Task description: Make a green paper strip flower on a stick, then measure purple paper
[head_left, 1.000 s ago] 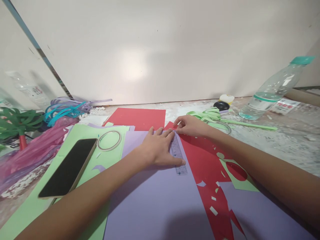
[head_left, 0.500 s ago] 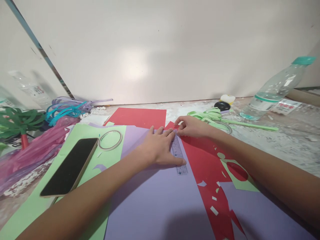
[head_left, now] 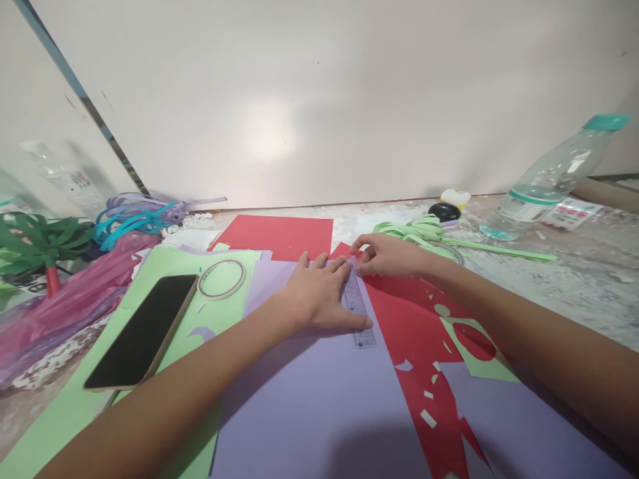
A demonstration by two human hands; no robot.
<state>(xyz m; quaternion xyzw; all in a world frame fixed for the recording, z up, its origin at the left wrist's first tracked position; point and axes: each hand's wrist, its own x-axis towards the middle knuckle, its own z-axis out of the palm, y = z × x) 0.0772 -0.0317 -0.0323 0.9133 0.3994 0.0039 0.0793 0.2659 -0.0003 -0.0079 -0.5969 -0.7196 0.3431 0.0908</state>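
Note:
A large purple paper sheet [head_left: 309,399] lies flat in front of me. My left hand [head_left: 319,293] rests on it with its fingers spread, pressing on a clear plastic ruler [head_left: 355,303] that lies along the sheet's right side. My thumb crosses the ruler's near part, and my fingertips sit by its far end. My right hand [head_left: 382,254] is curled at the far edge of the sheet, thumb and forefinger pinched together beside the ruler's far end. What lies between those fingertips is too small to make out. Red paper [head_left: 399,306] shows under the right wrist.
On green paper [head_left: 190,359] at the left lie a phone [head_left: 144,332] and a tape roll [head_left: 222,279]. Paper strips [head_left: 134,223] and pink plastic [head_left: 94,286] are farther left. Paper scraps [head_left: 428,418] lie on the right. A water bottle [head_left: 544,183] stands near the wall [head_left: 319,100].

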